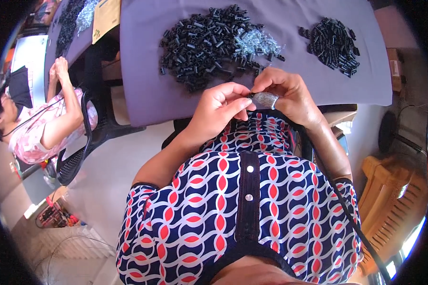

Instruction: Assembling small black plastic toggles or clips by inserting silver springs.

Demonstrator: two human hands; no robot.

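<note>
My left hand (221, 108) and my right hand (290, 94) meet at the table's near edge, fingers pinched together. Between the fingertips shows a small black plastic part (251, 95), mostly hidden by them. Silvery-grey wrapping (266, 99) covers my right thumb. Just beyond my hands lies a large heap of short black tube-like plastic parts (190, 52). Against its right side sits a smaller pile of shiny, clear-silver little pieces (257, 43), perhaps springs. Farther right is a separate pile of black parts (334, 47).
A grey-purple cloth covers the table (147, 95). At left, another person (43, 114) sits on a black chair (76, 152) with hands together at a second table, near a brown envelope (107, 19). A tan plastic chair (390, 204) stands at right.
</note>
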